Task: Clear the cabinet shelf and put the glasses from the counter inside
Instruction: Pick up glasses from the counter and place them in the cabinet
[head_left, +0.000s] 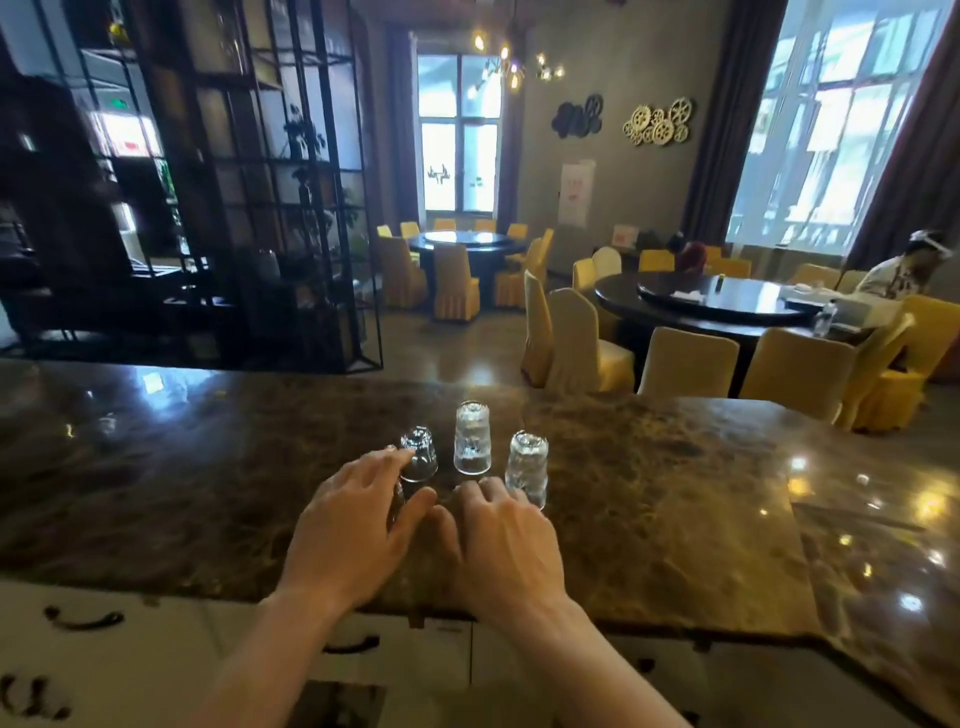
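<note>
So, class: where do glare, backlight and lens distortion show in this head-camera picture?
Head view: bright windows wash out behind a dim room; lamp glare dots the polished counter; the wide lens bows the counter's edges; the glasses stay sharp, the lower corners blur.

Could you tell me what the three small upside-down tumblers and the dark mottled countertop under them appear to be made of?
The three upside-down tumblers look like clear glass: the counter shows through them and their thick bases catch highlights. The dark brown mottled countertop looks like polished marble or similar stone, judging by its veined pattern and mirror-like reflections of the lights; a stone-look laminate cannot be ruled out.
</note>
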